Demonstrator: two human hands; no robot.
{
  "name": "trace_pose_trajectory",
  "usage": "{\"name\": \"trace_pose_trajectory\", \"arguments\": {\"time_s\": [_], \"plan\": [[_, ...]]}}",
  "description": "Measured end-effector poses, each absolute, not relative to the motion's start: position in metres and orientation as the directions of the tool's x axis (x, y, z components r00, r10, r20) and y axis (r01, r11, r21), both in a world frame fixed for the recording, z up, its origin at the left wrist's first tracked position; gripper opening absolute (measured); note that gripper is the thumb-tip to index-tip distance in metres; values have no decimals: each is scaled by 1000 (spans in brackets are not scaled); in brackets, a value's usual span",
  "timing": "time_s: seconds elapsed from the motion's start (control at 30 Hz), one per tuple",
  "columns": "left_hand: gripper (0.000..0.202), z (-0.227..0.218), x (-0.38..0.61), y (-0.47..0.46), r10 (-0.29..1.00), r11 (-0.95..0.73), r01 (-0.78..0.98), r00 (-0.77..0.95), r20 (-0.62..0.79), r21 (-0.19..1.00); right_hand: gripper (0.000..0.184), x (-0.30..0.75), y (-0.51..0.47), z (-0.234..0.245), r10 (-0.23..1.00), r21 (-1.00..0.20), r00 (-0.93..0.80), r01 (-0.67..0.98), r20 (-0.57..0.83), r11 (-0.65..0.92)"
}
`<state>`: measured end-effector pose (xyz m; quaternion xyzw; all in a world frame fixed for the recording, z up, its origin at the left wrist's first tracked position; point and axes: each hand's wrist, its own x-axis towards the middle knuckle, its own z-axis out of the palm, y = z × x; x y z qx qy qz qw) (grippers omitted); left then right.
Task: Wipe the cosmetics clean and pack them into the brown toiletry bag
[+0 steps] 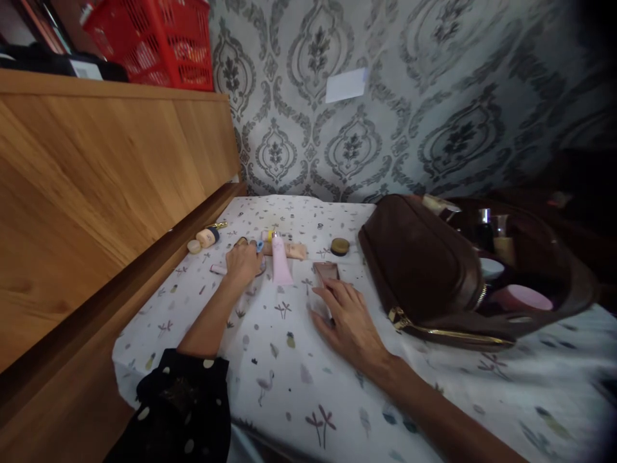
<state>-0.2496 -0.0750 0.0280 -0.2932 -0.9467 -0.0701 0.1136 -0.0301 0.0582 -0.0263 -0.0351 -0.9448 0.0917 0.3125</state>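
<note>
On a white patterned cloth [289, 360], my left hand [245, 262] lies closed over small cosmetic items beside a pink tube [280, 262]; a thin pink stick [218, 269] pokes out to its left. Fingers spread, my right hand [348, 316] rests flat on the cloth, fingertips touching a small brownish compact case [325, 272]. A beige tube [294, 250] lies behind the pink one. A round dark jar lid [340, 246] sits further back.
An open brown cosmetic bag [424, 270] with bottles and jars inside stands at the right. A small foundation bottle [207, 236] lies near the wooden headboard [96, 193] on the left. A red basket [159, 42] sits on top of it. Patterned wallpaper is behind.
</note>
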Motion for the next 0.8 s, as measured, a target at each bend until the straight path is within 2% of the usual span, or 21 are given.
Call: {"name": "trace_pose_trajectory", "arguments": {"time_s": [0.13, 0.33, 0.5, 0.8], "plan": [[37, 31, -248, -75, 544, 822, 567, -807, 232, 46, 26, -26, 61, -28, 115, -216, -779, -26, 617, 976], [56, 31, -236, -67, 577, 798, 603, -768, 278, 7, 21, -24, 60, -26, 118, -213, -768, -25, 629, 977], [53, 28, -220, -60, 678, 707, 707, -664, 314, -31, 20, -22, 58, -22, 138, -235, -781, -12, 610, 972], [44, 29, -219, -58, 769, 615, 786, -580, 268, -62, 16, -21, 56, -21, 142, -266, -786, -29, 602, 964]]}}
